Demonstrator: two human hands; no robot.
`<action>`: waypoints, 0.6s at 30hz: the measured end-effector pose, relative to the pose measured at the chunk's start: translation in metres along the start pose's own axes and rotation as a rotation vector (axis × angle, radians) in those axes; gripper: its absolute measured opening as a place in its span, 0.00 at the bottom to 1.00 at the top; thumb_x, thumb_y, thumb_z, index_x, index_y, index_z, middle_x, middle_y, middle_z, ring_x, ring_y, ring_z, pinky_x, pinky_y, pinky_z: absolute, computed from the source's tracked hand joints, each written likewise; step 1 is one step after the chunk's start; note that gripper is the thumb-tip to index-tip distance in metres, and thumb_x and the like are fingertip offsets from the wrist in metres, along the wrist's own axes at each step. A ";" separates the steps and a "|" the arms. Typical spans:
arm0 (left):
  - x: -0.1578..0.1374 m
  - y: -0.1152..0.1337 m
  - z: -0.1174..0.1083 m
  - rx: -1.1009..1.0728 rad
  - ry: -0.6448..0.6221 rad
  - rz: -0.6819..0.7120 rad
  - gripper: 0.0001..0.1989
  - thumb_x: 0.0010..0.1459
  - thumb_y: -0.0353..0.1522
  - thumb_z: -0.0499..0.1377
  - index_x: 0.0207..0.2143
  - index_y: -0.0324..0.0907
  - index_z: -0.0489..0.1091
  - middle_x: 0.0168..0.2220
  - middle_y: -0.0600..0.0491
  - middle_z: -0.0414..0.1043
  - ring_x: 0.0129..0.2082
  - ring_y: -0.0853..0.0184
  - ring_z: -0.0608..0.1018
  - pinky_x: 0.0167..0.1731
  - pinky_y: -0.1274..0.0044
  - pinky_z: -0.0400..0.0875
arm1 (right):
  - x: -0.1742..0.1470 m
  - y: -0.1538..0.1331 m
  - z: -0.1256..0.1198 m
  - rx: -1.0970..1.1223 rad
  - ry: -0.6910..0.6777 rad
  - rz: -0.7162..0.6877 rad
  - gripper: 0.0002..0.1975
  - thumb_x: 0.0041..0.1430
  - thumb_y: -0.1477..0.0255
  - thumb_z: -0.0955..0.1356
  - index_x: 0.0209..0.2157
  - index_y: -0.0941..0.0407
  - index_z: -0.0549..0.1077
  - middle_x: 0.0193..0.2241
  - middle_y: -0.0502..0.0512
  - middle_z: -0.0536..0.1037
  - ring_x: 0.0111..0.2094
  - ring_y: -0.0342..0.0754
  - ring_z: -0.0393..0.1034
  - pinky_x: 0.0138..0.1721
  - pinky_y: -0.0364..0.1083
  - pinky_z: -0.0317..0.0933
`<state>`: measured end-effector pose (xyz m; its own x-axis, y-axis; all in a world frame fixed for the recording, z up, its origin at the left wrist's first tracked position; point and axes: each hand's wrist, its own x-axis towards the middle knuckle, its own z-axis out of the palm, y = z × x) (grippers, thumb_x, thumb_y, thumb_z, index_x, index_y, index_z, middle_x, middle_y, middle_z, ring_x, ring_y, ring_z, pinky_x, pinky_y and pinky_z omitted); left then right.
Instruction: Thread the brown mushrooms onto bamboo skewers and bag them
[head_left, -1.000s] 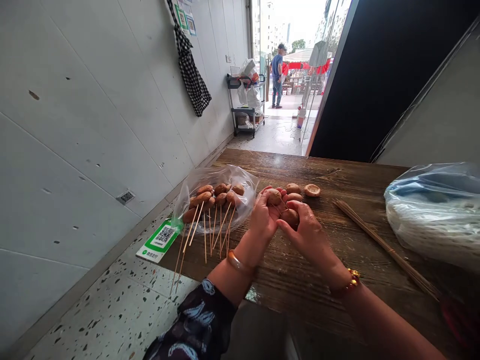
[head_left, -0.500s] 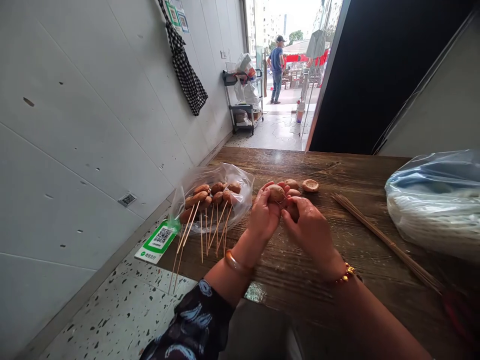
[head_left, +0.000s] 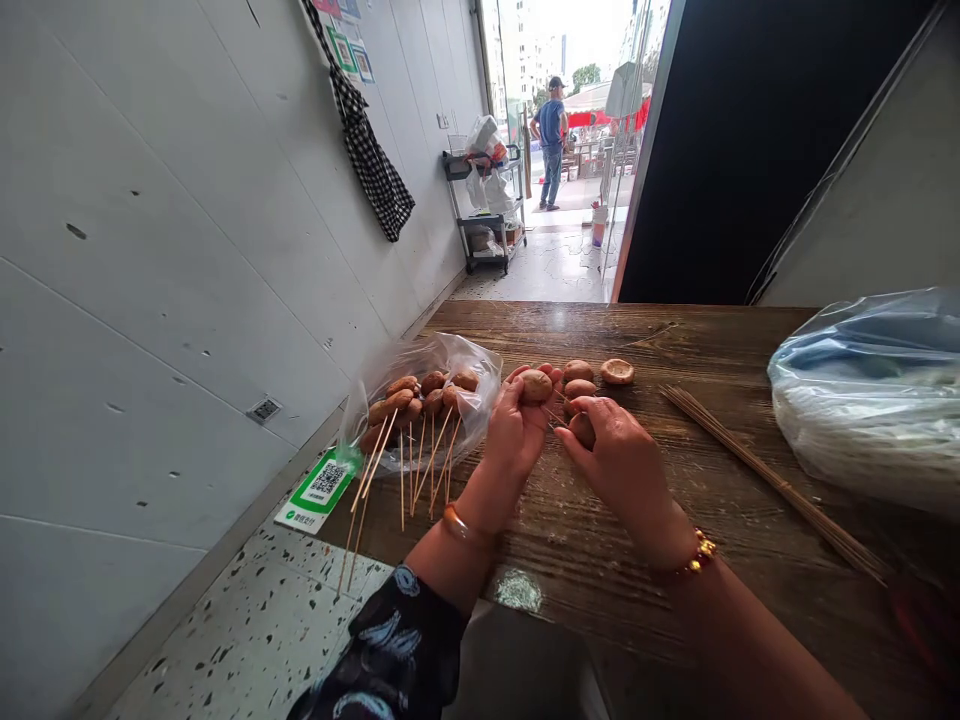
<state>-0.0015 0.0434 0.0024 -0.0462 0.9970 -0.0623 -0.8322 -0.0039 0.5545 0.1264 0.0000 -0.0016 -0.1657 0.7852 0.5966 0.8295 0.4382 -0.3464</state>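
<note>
My left hand (head_left: pixel 517 428) is wrapped round a brown mushroom cap (head_left: pixel 536 387). Thin wooden skewers (head_left: pixel 556 414) run between this cap and my right hand (head_left: pixel 616 440), whose fingers are closed on them. Another mushroom cap (head_left: pixel 582 430) shows between the thumb and fingers of my right hand; whether it is held or rests on the table I cannot tell. Just beyond my hands lie a few loose mushrooms (head_left: pixel 577 371), with one upturned mushroom cap (head_left: pixel 617 372) beside them. To the left, skewered mushrooms (head_left: pixel 401 400) rest on a clear plastic bag (head_left: pixel 480 350), their sticks pointing toward me.
A bundle of skewers (head_left: pixel 772 480) lies on the wooden table (head_left: pixel 720 350) to the right. Beyond it stands a big clear bag (head_left: pixel 870 400) with white contents. A green QR code card (head_left: pixel 319 488) is at the left edge. A person (head_left: pixel 551 140) stands outside the doorway.
My left hand has drawn slightly left with its mushroom, so the gap to my right hand is wider and the skewers between show more. The view has shifted a little.
</note>
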 end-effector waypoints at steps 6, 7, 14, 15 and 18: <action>0.001 -0.001 -0.004 -0.001 -0.040 0.012 0.06 0.62 0.27 0.51 0.41 0.40 0.65 0.43 0.46 0.76 0.46 0.61 0.79 0.53 0.66 0.69 | 0.002 0.000 -0.002 -0.015 0.022 0.006 0.11 0.58 0.69 0.68 0.42 0.58 0.72 0.39 0.59 0.78 0.38 0.54 0.73 0.40 0.49 0.65; 0.001 -0.002 -0.004 0.005 -0.048 0.003 0.06 0.62 0.28 0.51 0.42 0.41 0.65 0.44 0.47 0.75 0.46 0.61 0.79 0.52 0.65 0.70 | 0.003 -0.001 -0.003 -0.015 0.021 0.010 0.10 0.59 0.70 0.68 0.42 0.58 0.72 0.39 0.58 0.78 0.37 0.54 0.73 0.39 0.49 0.65; -0.003 -0.007 0.000 0.025 -0.083 -0.028 0.09 0.63 0.29 0.50 0.45 0.42 0.65 0.47 0.47 0.74 0.46 0.62 0.78 0.52 0.66 0.68 | 0.004 0.003 -0.004 -0.034 -0.023 0.057 0.06 0.59 0.70 0.66 0.38 0.57 0.73 0.36 0.56 0.79 0.34 0.51 0.73 0.35 0.46 0.62; -0.004 -0.006 0.001 0.026 -0.084 -0.027 0.09 0.64 0.29 0.50 0.45 0.41 0.65 0.47 0.47 0.74 0.46 0.62 0.78 0.53 0.67 0.68 | 0.004 0.003 -0.004 -0.036 -0.024 0.063 0.06 0.59 0.70 0.66 0.37 0.56 0.73 0.36 0.56 0.79 0.33 0.51 0.73 0.34 0.46 0.62; -0.005 -0.006 0.002 0.023 -0.085 -0.022 0.09 0.64 0.30 0.50 0.44 0.41 0.65 0.47 0.47 0.74 0.46 0.63 0.78 0.52 0.67 0.68 | 0.004 0.005 -0.003 -0.035 -0.020 0.063 0.07 0.59 0.69 0.66 0.38 0.56 0.72 0.36 0.56 0.79 0.34 0.51 0.73 0.34 0.46 0.61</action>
<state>0.0048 0.0389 0.0015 0.0202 0.9998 -0.0043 -0.8197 0.0190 0.5725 0.1311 0.0041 0.0010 -0.1231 0.8196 0.5596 0.8564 0.3726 -0.3574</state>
